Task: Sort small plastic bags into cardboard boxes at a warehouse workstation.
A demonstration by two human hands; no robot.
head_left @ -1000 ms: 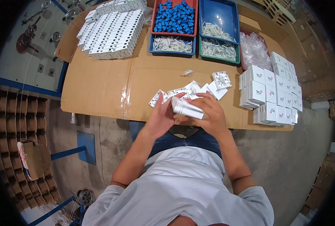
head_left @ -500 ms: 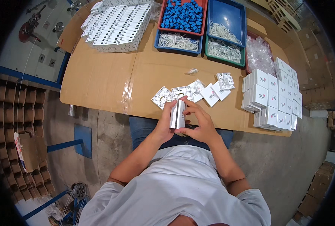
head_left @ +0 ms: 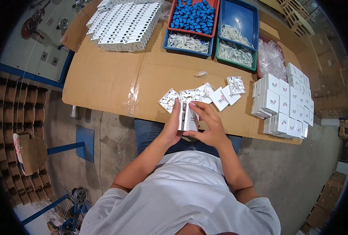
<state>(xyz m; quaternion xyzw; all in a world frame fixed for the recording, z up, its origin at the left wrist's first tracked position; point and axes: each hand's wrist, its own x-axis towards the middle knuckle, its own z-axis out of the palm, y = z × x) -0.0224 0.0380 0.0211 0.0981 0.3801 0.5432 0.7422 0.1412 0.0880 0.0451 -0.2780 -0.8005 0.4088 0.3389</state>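
Both hands hold a white plastic case point(head_left: 190, 120) on edge just past the table's front edge, with a dark gap between its two sides. My left hand point(head_left: 170, 127) lies flat along its left side, thumb up. My right hand point(head_left: 213, 127) grips it from the right, with fingertips at the far end and thumb at the near end. Right behind the case, open white shells point(head_left: 169, 100) with inner parts showing lie on the table. Beside them are smooth white covers point(head_left: 219, 99) and another open shell point(head_left: 235, 85). A small clear plastic bag point(head_left: 201, 73) lies farther back.
Stacked white cases point(head_left: 285, 105) stand at the right; rows of white cases point(head_left: 127, 29) fill the back left. At the back are a red tray of blue parts point(head_left: 193, 17), trays of white pieces point(head_left: 187, 43), point(head_left: 236, 53) and clear bags point(head_left: 271, 56). Cardboard point(head_left: 99, 90) covers the table.
The case has turned in my hands, and its two sides now appear farther apart. My right fingers have straightened toward its far end. The view has shifted slightly.
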